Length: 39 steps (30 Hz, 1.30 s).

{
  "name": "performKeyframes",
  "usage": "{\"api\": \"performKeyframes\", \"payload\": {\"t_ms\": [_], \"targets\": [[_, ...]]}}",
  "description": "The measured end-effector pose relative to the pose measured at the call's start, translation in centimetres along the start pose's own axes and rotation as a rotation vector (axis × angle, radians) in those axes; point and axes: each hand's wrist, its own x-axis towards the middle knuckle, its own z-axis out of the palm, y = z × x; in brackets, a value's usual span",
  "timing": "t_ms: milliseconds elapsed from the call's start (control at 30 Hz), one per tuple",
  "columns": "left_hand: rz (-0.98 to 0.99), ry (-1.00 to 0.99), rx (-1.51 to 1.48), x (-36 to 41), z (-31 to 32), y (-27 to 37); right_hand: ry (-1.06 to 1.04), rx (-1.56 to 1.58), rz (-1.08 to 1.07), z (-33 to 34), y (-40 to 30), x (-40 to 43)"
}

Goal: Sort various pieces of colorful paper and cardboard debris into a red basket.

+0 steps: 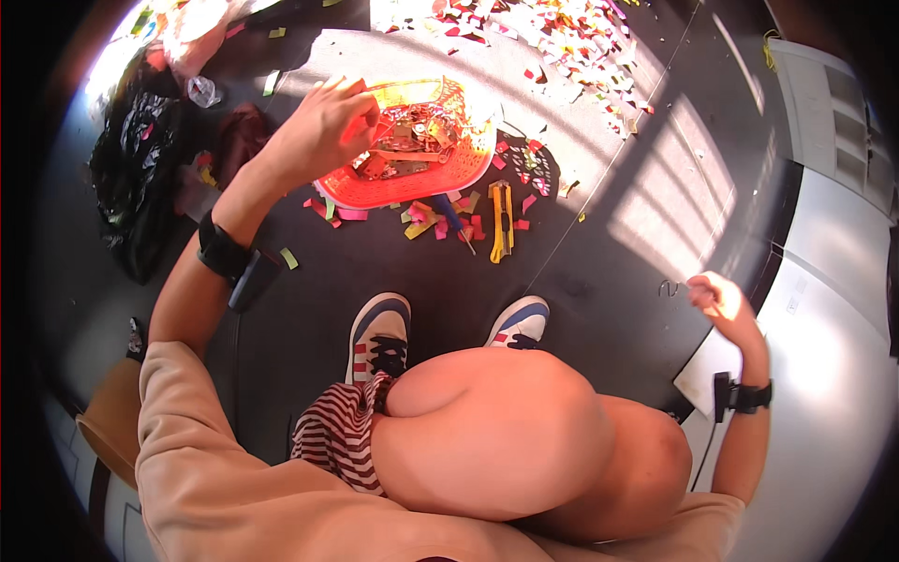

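An orange-red perforated plastic basket [472, 163] sits ahead of my feet, with metal and circuit-board-like parts [411, 140] inside. My left hand [333, 119] is at the basket's left end, its fingers curled at the rim and covering that part. Out to the far right, my right hand [718, 298] is raised with bent fingers. A thin dark curved piece [668, 288] shows just beside its fingertips; whether I hold it is unclear. Below the basket lie a yellow utility knife [502, 221] and a blue-handled screwdriver [449, 214], among coloured paper scraps [421, 221].
Scattered paper pieces [576, 42] cover the sunlit floor at the top. Black plastic bags [133, 161] lie at the left. White cabinets [829, 281] line the right side. My shoes [383, 337] stand on the dark floor, and a brown curved object [112, 414] is at the lower left.
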Motion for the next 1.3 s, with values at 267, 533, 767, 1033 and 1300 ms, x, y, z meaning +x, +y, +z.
{"api": "performKeyframes", "payload": {"t_ms": [267,533,767,1033,1300], "targets": [[-0.141,-0.006,0.097,0.4,0.9,1.2,-0.332,0.207,0.16,11.5,7.4,7.1],[-0.393,0.191,0.108,-0.1,0.0,2.3,-0.317,0.25,-0.148,14.2,6.6,18.2],[-0.636,0.2,-0.036,-1.2,-0.2,2.2,-0.244,0.294,-0.633,11.7,-9.3,8.4],[-0.659,0.269,-0.055,-0.6,2.3,2.4,-1.057,-0.111,-0.351,4.0,-23.4,8.1],[-0.643,0.221,-0.051,0.1,2.5,2.4,-1.166,-0.003,-0.317,6.4,-18.9,8.7]]}}
